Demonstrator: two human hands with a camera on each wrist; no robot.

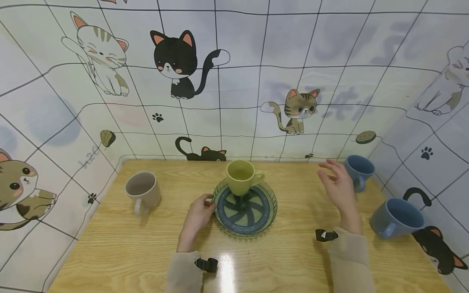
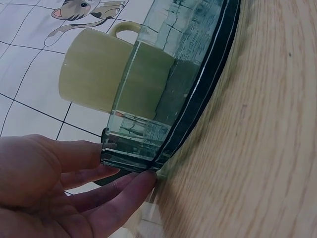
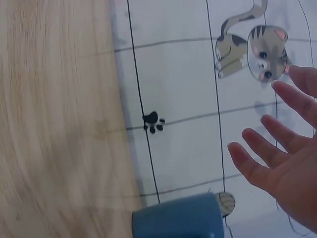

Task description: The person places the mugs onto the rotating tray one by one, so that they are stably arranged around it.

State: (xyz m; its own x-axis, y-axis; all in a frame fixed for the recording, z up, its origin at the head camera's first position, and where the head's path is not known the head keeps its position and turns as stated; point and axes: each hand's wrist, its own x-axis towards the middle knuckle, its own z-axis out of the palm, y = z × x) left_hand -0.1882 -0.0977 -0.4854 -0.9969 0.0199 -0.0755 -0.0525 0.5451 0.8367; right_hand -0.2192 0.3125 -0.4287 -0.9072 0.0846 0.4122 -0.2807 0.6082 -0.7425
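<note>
A round, clear glass dish with a scalloped rim and a dark swirl pattern lies mid-table. My left hand pinches its left edge; in the left wrist view the thumb is at the rim and the fingers are against the lower side. Inside the dish, toward its far side, a yellow-green mug stands upright, handle to the right. My right hand hovers with spread fingers, holding nothing, just left of the far blue mug. That same mug shows at the bottom of the right wrist view.
A pale pinkish-grey mug stands at the left of the wooden table. A second blue mug is by the right edge, beside my right forearm. Cat-print wall sheeting borders the table at the back and both sides.
</note>
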